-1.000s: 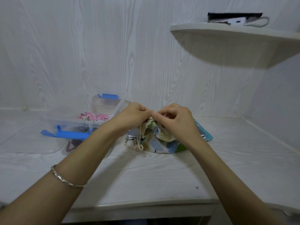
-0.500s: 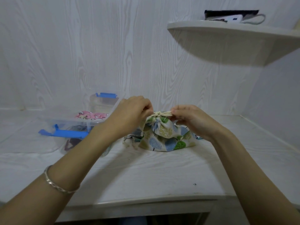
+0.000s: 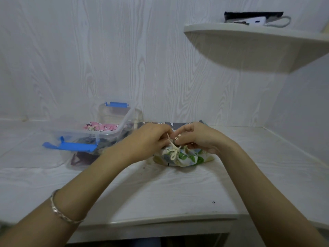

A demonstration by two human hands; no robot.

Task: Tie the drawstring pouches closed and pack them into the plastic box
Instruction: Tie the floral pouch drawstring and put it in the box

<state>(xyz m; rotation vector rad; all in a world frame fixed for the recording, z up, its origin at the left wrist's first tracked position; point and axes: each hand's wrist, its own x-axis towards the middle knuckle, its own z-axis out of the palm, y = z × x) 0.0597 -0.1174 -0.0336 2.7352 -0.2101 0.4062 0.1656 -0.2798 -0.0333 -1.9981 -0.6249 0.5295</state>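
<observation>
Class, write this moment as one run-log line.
step: tying cord | left hand: pinching cord | right hand: pinching cord | leaf-print pouch: on table | plastic box: open, pink pouch inside

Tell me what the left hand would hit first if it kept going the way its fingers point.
The left hand points rightward at the right hand, almost touching it over the cream drawstring of the leaf-print fabric pouch. It would likely meet those fingers first.

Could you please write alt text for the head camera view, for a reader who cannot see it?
Two bare hands, left hand and right hand, work the cream drawstring of a leaf-print pouch on a white table. To the left, an open clear plastic box with blue latches holds a pink pouch.
</observation>
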